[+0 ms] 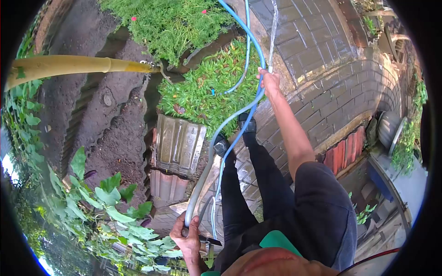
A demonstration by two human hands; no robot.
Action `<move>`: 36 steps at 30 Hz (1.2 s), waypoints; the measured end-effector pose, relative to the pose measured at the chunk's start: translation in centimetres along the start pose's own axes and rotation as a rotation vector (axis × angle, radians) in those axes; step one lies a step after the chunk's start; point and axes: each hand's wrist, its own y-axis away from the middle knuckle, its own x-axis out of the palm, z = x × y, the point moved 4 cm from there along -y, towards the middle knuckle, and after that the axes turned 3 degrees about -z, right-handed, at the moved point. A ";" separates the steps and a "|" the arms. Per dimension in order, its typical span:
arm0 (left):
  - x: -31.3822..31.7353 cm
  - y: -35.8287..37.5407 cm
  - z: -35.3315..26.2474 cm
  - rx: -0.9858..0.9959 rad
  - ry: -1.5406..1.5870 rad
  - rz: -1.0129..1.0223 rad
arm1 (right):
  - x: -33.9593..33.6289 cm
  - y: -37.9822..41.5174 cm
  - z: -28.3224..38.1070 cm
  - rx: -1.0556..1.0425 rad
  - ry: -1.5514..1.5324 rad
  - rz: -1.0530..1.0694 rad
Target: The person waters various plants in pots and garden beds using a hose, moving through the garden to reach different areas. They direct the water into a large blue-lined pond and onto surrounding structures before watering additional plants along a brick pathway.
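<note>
My right hand [270, 82] is stretched out ahead, its fingers closed around a blue garden hose [231, 117]. A stream of water [274, 32] shoots from just beyond this hand toward the top of the view. Low on the left, my left hand [186, 234] is wrapped around a thicker, greyish length of hose [199, 186]. Between the two hands the hose curves past my legs and dark shoes. Other blue hose loops run over the green plants [202, 87]. Which length ends at the water stream is hard to make out.
Wet paving [317, 96] curves along the right side. Ridged roof tiles [179, 142] edge the dark soil bed [122, 152] on the left. A yellow bamboo pole [78, 68] reaches across that bed. Leafy eggplant-like plants [108, 198] grow low on the left. Red tiles [344, 149] stand at right.
</note>
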 end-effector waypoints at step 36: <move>-7.2 19.3 -5.4 0.349 -0.108 0.298 | -29.1 20.1 1.7 0.181 0.220 -0.370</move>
